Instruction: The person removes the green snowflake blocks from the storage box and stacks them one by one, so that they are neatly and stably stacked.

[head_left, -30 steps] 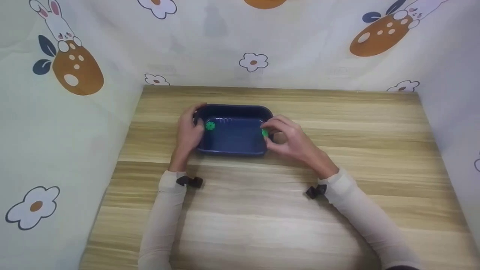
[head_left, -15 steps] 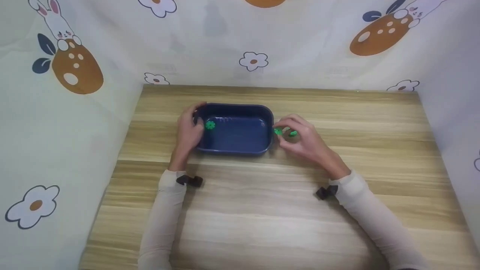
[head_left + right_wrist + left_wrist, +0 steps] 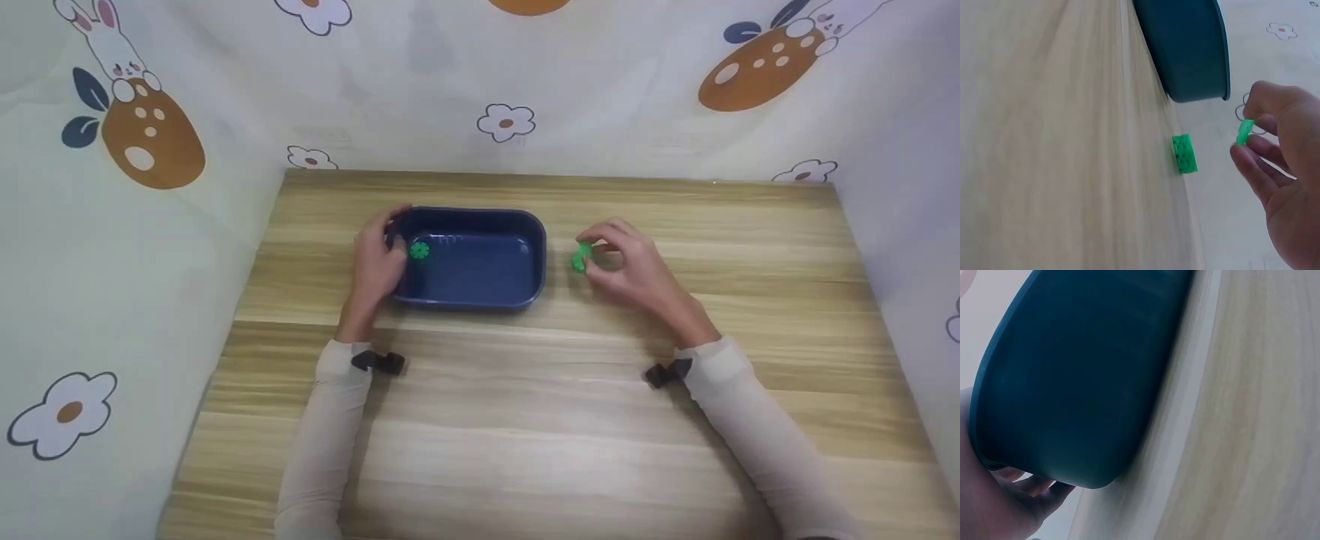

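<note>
My left hand (image 3: pixel 377 262) grips the left wall of a dark blue plastic bin (image 3: pixel 480 304), its thumb over the rim; in the left wrist view, fingers (image 3: pixel 1044 492) curl behind the bin's end. Inside the bin, at its left, lies a green snowflake-shaped disc (image 3: pixel 419 250). Right of the bin, my right hand (image 3: pixel 634 266) pinches another green disc (image 3: pixel 1245 131) between thumb and fingertips. A short stack of green discs (image 3: pixel 1185 154) stands on the table; the right wrist view shows the held disc apart from it, above the tabletop.
The wood-grain table (image 3: pixel 510 420) carries the bin near its back part. White cloth (image 3: pixel 420 97) printed with flowers and rabbits hangs behind and at the sides. Small black devices (image 3: pixel 379 363) are strapped to both wrists.
My right hand, pinching the green disc, has moved right from the bin's right rim to the green stack. The left hand and the bin stay in place.
</note>
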Demonstrator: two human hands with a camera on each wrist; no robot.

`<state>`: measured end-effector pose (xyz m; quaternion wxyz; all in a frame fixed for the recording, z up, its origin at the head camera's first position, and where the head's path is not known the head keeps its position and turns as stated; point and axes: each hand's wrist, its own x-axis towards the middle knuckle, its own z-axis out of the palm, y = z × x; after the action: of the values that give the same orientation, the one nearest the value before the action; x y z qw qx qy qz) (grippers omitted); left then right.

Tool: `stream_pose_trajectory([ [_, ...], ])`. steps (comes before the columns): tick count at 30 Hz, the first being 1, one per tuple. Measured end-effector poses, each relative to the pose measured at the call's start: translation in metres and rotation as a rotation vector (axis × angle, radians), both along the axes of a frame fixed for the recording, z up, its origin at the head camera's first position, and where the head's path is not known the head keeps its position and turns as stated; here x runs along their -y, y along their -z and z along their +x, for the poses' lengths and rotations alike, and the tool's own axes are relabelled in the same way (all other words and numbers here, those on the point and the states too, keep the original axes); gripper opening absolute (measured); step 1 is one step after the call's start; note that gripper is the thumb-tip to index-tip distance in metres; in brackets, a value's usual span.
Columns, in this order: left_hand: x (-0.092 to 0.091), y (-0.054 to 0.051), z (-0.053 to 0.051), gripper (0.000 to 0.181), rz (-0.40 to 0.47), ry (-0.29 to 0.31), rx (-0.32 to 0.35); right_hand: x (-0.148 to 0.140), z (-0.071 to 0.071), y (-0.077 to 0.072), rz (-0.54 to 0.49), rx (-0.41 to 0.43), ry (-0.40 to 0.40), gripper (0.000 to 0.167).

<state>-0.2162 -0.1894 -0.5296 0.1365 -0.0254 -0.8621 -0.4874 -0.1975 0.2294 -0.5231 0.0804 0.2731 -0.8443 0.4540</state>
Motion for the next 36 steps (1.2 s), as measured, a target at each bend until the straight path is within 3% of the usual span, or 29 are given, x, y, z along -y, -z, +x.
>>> stream_pose_trajectory([
  [9,0.0004,-0.0015,0.0,0.054,-0.012,0.0,0.011,-0.0078,-0.0053,0.0048,0.193,0.049,-0.003,0.043],
  [23,0.0001,-0.001,0.0002,0.053,-0.02,0.002,0.005,-0.0078,-0.0056,0.0081,0.199,0.094,-0.084,0.046],
  [36,0.0007,0.0002,0.0002,0.054,-0.009,0.009,-0.001,-0.01,-0.0058,0.0098,0.255,0.138,-0.073,0.053],
])
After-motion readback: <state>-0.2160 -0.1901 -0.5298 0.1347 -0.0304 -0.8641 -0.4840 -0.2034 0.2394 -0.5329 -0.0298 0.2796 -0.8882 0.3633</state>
